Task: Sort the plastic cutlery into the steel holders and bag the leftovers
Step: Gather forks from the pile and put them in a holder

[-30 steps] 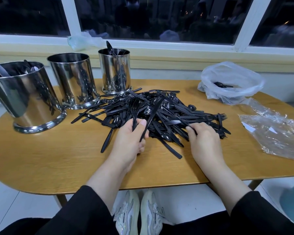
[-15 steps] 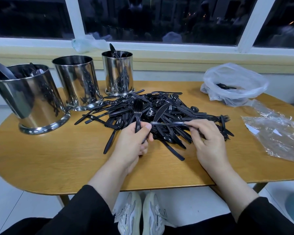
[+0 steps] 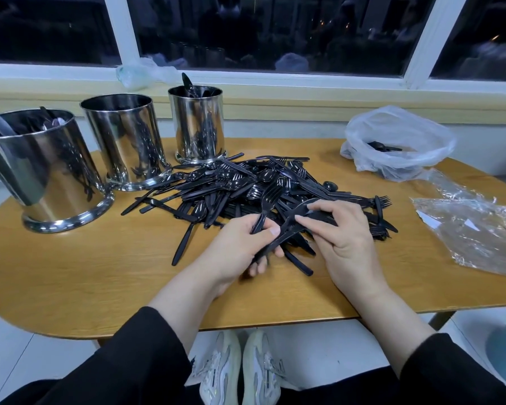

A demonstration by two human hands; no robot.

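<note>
At the near edge of the cutlery pile point(image 3: 257, 188), the left hand point(image 3: 240, 247) grips a fork point(image 3: 265, 206) while the right hand point(image 3: 342, 232) pinches a knife point(image 3: 289, 229).

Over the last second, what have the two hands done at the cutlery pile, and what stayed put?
The right hand went from resting on the cutlery pile to pinching a black piece and carrying it toward the left hand, which kept gripping its fork and now takes this piece under its thumb too. The three steel holders, white bag and clear bag have not moved.
</note>
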